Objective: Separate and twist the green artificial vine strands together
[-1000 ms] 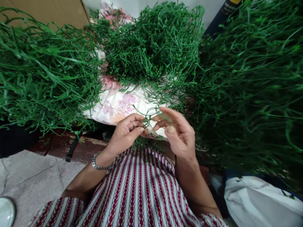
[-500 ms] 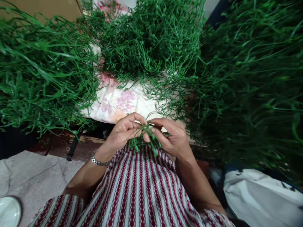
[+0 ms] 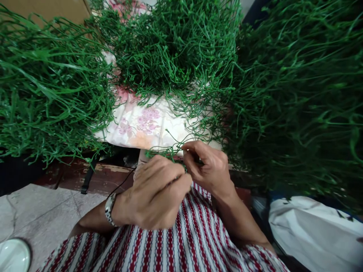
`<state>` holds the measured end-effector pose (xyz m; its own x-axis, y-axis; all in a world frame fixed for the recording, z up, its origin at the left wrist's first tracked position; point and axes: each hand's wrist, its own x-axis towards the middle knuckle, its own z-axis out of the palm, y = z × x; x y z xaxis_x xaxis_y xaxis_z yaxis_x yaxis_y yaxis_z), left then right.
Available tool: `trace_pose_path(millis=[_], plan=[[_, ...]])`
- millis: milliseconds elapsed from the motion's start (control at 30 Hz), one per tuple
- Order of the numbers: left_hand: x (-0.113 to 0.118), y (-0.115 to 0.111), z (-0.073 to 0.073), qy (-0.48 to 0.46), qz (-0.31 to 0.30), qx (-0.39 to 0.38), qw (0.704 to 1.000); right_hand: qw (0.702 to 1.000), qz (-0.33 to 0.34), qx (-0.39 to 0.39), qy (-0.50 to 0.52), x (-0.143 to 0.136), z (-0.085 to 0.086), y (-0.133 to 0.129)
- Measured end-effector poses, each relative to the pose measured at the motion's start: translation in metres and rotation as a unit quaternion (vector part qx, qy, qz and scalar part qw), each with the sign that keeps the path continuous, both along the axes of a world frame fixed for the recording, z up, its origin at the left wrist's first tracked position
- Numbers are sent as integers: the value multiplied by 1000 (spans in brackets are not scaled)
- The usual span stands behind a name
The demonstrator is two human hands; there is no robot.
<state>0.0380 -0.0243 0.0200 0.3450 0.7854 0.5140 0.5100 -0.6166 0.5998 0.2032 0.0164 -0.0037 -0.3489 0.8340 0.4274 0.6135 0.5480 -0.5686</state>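
My right hand (image 3: pixel 210 166) is pinched on a thin, branching sprig of green stems (image 3: pixel 170 150), which looks like plastic. The sprig spreads out to the left of its fingertips, over the near edge of the white flowered cloth (image 3: pixel 161 124). Closer to the camera, my left hand (image 3: pixel 159 194) is closed with its back turned up and its fingers curled. Its fingertips are next to my right hand and hide whatever they may hold. Part of the sprig runs behind the left knuckles.
Large heaps of similar green stems lie at the left (image 3: pixel 53 90), at the back middle (image 3: pixel 176 49) and at the right (image 3: pixel 297 102). A white sack (image 3: pixel 314 230) sits low at the right. A pale round dish (image 3: pixel 14 255) is at the lower left, and a cardboard box (image 3: pixel 51 11) stands behind.
My left hand has left the pinch beside my right hand, turned its back upward and come nearer the camera. The sprig now lies farther forward and left, still in my right hand.
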Motion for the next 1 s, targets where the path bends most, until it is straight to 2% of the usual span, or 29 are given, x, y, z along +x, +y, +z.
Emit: trace_pose_path(millis=[100,167,233,333,433,567,633,733,867,1000], plan=[[6,12,-15,158,34,42,986,1000,2,-21,0,-1,1,-2],[8,21,-28,194,74,39,977,999,4,-41,16,0,2,-3],[7,26,-37,191,83,33,978,997,16,-69,43,1,3,-3],[5,28,-40,140,76,12,987,990,34,-111,75,3,5,-3],[2,28,-35,56,54,-55,995,981,67,-144,112,6,6,-2],[-5,29,-29,-94,34,-151,983,945,144,-179,233,12,-1,-2],[-8,30,-30,-154,48,-185,970,940,106,-175,271,14,-9,-2],[-8,29,-34,-212,78,-220,949,951,23,-174,254,10,-20,-2],[-4,26,-40,-240,97,-256,931,955,51,-183,229,-4,-30,-2],[-3,25,-39,-227,65,-273,932,964,31,-126,232,-12,-33,-1]])
